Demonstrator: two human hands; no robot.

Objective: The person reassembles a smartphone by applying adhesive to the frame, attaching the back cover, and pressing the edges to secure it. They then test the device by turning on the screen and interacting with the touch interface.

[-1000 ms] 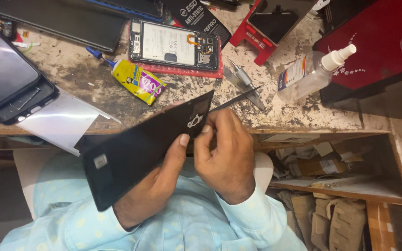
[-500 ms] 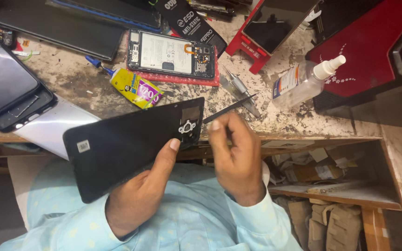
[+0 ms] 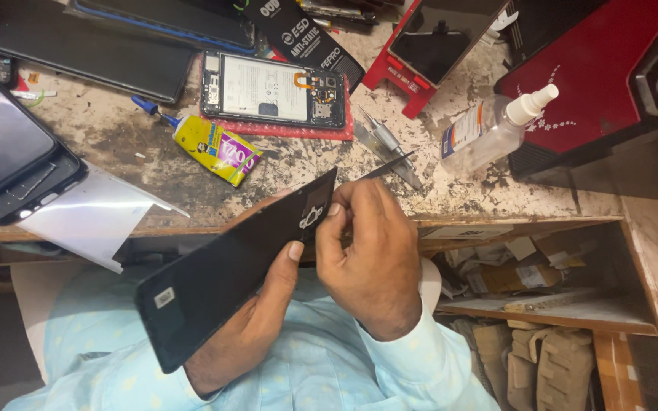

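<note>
1. The left hand (image 3: 257,320) comes up from the lower middle of the frame and holds a black phone back cover (image 3: 230,266) tilted on edge, thumb pressed on its dark face and the other fingers hidden behind it.
2. The cover runs slantwise from lower left up to the centre of the frame, held over the front edge of the workbench (image 3: 116,144) and above the person's pale blue shirt (image 3: 306,373).
3. The right hand (image 3: 371,255) sits just right of centre, fingers curled tight around a thin pair of tweezers (image 3: 386,165), whose dark tip sticks out toward the upper right.
4. The right thumb rests at the camera cut-out near the cover's upper end, so both hands meet there.
5. On the bench above the hands lies an opened phone (image 3: 272,89), insides showing, on a red mat (image 3: 283,129).
6. Left of it lies a small yellow glue tube (image 3: 211,147) with a blue cap.
7. At the far left of the frame a phone (image 3: 5,152) lies in a dark case, with a clear plastic sheet (image 3: 93,217) hanging over the bench edge beside it.
8. To the right stands a clear spray bottle (image 3: 493,129) on its side, next to a red machine (image 3: 603,68).
9. A metal tool (image 3: 390,148) lies on the bench just behind the tweezers.
10. Lower right, an open shelf (image 3: 542,304) holds cardboard and paper scraps.
</note>
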